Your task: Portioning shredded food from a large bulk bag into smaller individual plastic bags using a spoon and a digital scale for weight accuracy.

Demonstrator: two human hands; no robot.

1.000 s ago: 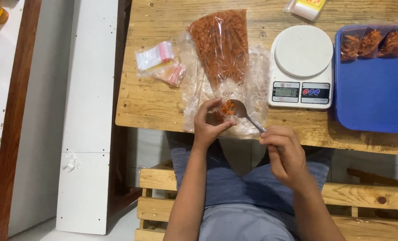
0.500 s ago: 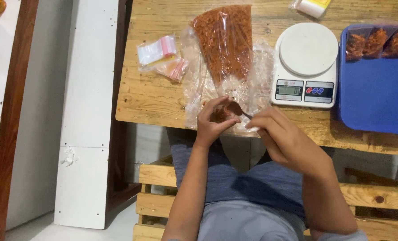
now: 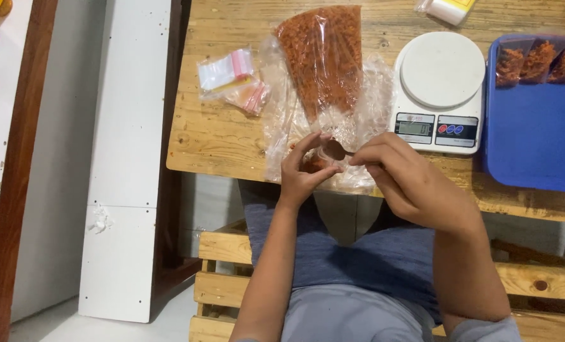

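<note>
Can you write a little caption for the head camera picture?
Two hands, left hand and right hand, spoon orange crumbs beside a white scale.

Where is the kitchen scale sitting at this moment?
In the head view the white kitchen scale sits on the wooden table, upper right, between the big clear bag of orange-red crumbs and the blue tray.
</note>
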